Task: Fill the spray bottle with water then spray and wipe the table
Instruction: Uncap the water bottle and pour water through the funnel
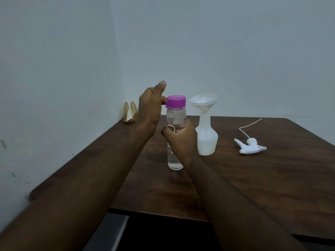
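Uncapping water bottle (175, 117), upright on table (253, 178), purple cap (176, 102) on.
Right hand (181, 142) fingers wrap the bottle's middle. Left hand (149, 109) sits just left of the cap, one fingertip on its lip, thumb raised clear. Spray bottle (207, 140) with funnel (204, 100) stands just right, sprayer head (250, 146) lying beyond; pour path looks unobstructed.

Shot from head height through one wide-angle lens, facing forward and slightly downward across the dark wooden table (253, 178) toward the wall corner (116, 51), near enough to put the clear water bottle (175, 160) mid-frame.
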Available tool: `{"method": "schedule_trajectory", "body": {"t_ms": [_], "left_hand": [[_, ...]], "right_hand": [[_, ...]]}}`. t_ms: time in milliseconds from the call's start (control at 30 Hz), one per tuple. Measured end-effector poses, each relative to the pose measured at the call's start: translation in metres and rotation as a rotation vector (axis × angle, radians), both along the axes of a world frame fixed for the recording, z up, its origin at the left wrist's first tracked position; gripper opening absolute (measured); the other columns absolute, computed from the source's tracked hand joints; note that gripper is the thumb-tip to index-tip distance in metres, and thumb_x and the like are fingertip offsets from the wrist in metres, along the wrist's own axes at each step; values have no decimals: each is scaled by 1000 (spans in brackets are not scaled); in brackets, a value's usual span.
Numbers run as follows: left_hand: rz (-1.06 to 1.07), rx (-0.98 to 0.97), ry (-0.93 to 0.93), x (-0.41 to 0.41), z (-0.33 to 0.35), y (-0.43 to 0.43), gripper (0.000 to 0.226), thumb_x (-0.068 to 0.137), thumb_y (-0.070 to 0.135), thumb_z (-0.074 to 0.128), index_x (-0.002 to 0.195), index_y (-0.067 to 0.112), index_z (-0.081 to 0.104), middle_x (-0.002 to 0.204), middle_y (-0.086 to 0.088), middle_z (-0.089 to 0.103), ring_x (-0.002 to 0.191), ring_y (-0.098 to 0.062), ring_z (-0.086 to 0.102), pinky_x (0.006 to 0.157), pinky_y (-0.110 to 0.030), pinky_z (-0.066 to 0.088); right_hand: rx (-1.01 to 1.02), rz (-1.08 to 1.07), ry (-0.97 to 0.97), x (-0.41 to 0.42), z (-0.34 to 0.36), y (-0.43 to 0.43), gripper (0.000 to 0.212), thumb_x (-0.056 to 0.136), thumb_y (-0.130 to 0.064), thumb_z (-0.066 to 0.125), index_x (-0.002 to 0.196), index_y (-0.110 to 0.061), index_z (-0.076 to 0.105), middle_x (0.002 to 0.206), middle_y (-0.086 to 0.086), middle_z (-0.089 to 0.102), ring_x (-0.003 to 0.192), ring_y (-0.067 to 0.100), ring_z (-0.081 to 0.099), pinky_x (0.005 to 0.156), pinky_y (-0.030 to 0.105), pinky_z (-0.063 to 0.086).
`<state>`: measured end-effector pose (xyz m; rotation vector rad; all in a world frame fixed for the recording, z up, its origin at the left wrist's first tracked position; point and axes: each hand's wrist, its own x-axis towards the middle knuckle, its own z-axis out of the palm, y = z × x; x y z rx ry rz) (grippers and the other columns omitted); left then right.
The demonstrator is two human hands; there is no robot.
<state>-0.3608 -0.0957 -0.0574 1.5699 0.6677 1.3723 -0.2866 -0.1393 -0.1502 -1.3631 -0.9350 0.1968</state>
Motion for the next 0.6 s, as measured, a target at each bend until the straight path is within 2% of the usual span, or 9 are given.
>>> {"method": "schedule_trajectory", "body": {"t_ms": [67,167,233,300,367,467,533,600], "left_hand": [[-10,-8,7,-2,2,3,39,99,42,45,114,8,59,84,-3,66,84,-13,61,82,-34,47],[-185,-35,72,-4,3,2,36,97,45,46,118,17,54,104,-8,71,98,-17,64,90,-40,47],[-289,-54,77,-6,3,1,39,87,50,51,115,24,56,111,-13,69,100,-20,64,89,-38,50],[-313,-39,66,-6,0,2,46,79,50,50,116,23,57,115,-15,67,100,-21,63,87,-36,51],[-264,-24,39,-4,0,2,46,81,47,50,115,18,58,106,-12,68,94,-18,63,83,-34,51],[-170,-38,-27,-4,0,5,40,82,44,51,106,14,60,80,-1,65,83,-15,61,84,-40,48],[-197,-52,-25,-7,0,8,43,76,43,50,108,15,60,84,-1,66,86,-15,62,84,-40,48],[-298,-45,19,-9,-3,9,48,74,36,48,116,15,58,100,-5,66,98,-19,62,87,-40,49]], "right_hand": [[-4,3,-4,0,0,0,40,76,-27,74,110,-16,56,97,0,67,88,13,67,81,28,59],[4,-6,-9,-1,1,-2,38,76,-27,74,108,-14,58,94,1,68,85,14,67,80,29,59],[8,-15,-17,-2,1,-2,37,75,-28,73,106,-13,59,91,2,69,82,15,68,78,32,60],[3,-16,-16,-2,1,-1,41,73,-31,72,107,-12,59,92,3,70,83,17,68,79,35,60],[-2,-13,-12,-2,1,-1,44,73,-32,73,110,-12,59,95,4,69,85,18,68,81,35,60],[-7,-1,-12,-2,0,-1,42,75,-30,73,111,-14,58,97,1,69,87,16,68,82,33,60],[-14,3,-13,-1,0,-1,43,74,-31,73,111,-15,58,97,1,69,87,16,68,81,33,60],[-13,-4,-20,-1,0,-1,40,74,-32,72,107,-13,59,92,2,69,83,16,68,79,33,60]]}}
